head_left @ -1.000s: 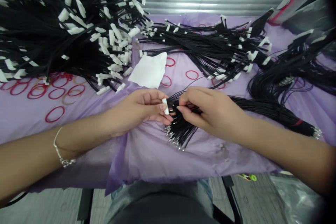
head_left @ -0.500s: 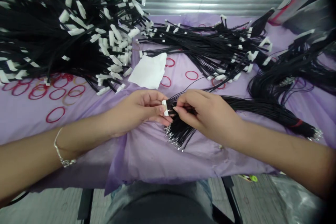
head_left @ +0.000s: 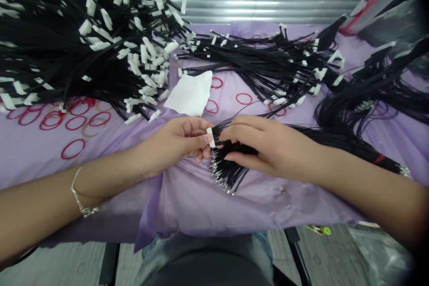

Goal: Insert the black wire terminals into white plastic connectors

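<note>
Between the thumb and fingers of my left hand (head_left: 189, 139) is a small white connector housing (head_left: 211, 137), held upright. Black wires run from it to the right. Beside it, my right hand (head_left: 264, 145) reaches over a bundle of thin black wires (head_left: 338, 140), thumb and index finger parted, fingertips close to the connector. Bare metal terminals (head_left: 219, 176) fan out at the bundle's near end, just below both hands. My right hand covers part of the bundle.
A large heap of black cables with white connectors (head_left: 100, 44) fills the back left. More cables (head_left: 254, 56) lie at the back, others (head_left: 372, 85) at the right. Red rubber bands (head_left: 73, 149) and a white paper piece (head_left: 190, 94) rest on the purple cloth (head_left: 201, 214).
My right hand's thumb and index finger have parted from their pinch near the connector, and the hand lies flatter over the wires. My left hand keeps its hold on the connector.
</note>
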Demonstrator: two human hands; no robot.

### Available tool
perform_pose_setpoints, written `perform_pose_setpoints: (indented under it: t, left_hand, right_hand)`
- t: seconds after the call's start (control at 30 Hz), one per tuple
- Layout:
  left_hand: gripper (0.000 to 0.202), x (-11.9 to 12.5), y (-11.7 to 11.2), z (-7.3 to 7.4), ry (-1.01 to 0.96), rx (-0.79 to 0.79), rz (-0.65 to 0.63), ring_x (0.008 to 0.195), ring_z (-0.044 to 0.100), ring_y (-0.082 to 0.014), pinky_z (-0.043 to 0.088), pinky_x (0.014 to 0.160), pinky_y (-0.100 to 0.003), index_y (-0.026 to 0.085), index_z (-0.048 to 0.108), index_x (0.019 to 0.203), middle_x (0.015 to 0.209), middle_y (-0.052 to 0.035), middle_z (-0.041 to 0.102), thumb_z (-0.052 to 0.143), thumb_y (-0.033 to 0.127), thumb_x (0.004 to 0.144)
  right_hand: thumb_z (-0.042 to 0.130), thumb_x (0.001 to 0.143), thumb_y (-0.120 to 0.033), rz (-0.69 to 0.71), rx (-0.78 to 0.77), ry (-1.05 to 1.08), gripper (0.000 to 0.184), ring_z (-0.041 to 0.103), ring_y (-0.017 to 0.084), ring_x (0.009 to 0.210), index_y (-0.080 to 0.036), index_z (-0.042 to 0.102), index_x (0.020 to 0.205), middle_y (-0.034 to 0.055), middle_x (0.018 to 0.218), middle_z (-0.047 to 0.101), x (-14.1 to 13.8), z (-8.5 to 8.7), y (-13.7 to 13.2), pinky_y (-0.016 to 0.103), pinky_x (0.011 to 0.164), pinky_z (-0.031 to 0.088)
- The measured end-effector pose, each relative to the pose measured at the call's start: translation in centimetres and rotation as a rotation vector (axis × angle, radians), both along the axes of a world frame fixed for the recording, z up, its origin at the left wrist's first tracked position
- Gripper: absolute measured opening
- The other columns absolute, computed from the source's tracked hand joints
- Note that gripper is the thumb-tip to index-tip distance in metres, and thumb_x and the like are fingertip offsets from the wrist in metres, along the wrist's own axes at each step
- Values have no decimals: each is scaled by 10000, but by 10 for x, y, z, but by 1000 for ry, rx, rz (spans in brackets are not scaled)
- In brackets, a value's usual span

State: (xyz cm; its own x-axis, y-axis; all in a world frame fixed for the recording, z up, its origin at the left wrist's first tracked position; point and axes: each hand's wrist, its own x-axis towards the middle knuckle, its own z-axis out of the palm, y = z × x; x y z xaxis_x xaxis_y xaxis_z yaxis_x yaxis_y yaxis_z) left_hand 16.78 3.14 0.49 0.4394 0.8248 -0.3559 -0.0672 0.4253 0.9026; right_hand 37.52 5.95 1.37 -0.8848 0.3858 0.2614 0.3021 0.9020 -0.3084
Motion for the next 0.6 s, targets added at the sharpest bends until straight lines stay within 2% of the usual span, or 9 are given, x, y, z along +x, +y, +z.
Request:
perform_pose_setpoints:
  t: [0.07,0.17,0.3,0.43,0.6]
  left_hand:
    - [47,-2,1,0,2,7,-27,436,485,-26,389,433,-95,116,578,855,540,28,583,536,104,838]
    - [45,-3,1,0,7,6,-30,425,463,-27,361,416,-96,117,571,859,523,32,565,527,116,848]
    - [57,-3,0,0,3,15,-38,444,490,-35,368,421,-103,114,574,849,553,21,584,518,104,849]
    - [48,-2,0,0,7,29,-49,434,488,-43,358,403,-107,119,563,861,529,26,576,524,97,843]
    - [60,-1,0,2,45,20,-41,440,499,-50,377,416,-117,122,539,892,536,25,587,537,95,839]
  right_hand:
    - [475,881,-204,57,81,-27,180,523,167,804,-133,586,1004,80,895,566,2,0,3,288,691,450]
    - [442,890,-212,10,122,12,169,524,169,797,-152,601,893,87,906,559,1,-1,4,290,659,458]
    - [449,880,-177,-47,103,141,142,535,175,850,-130,578,846,104,919,567,-2,2,1,314,741,461]
    - [490,856,-162,-123,31,131,99,508,146,708,-125,571,812,49,740,563,-4,4,-5,282,664,433]
    - [513,835,-143,-144,-64,69,88,489,121,655,-131,574,772,22,686,554,-5,3,-8,243,617,402]
